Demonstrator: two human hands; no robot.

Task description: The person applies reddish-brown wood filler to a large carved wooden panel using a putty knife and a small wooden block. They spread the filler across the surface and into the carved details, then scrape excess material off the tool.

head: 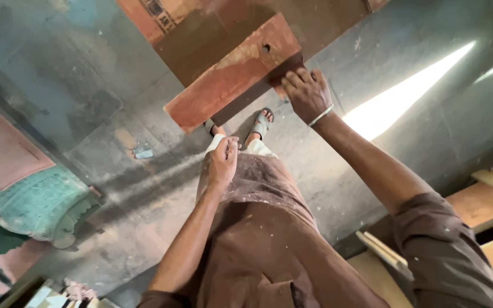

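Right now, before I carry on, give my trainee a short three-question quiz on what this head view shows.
1. True or false: the right hand grips the reddish wooden board.
2. Where does the left hand rest? A) on the board B) on the brown garment at the thigh C) on the floor
3. What footwear shows below the board?

Key: 1 true. 2 B. 3 sandals, on the grey floor.
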